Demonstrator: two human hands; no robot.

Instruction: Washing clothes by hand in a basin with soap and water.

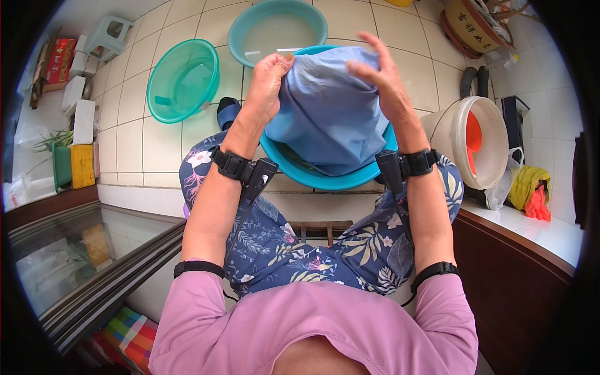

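Note:
A wet-looking blue cloth [328, 112] hangs in front of me, its lower part down in a bright blue plastic basin [323, 183]. My left hand [268, 84] pinches the cloth's upper left corner between thumb and fingers. At the upper right of the cloth, my right hand [386, 86] has its thumb and fingers spread, with nothing gripped between them. Its palm side is close to the cloth's edge; whether it touches is hard to tell. Most of the basin's inside is hidden by the cloth.
Beyond stands a teal basin [239, 42] of cloudy water; left of it, a green translucent basin [213, 101]. A white bucket [440, 124] with something red inside lies tipped at right. A potted plant's pot [468, 30], a small stool [110, 35] and a glass sliding door [70, 253] are around.

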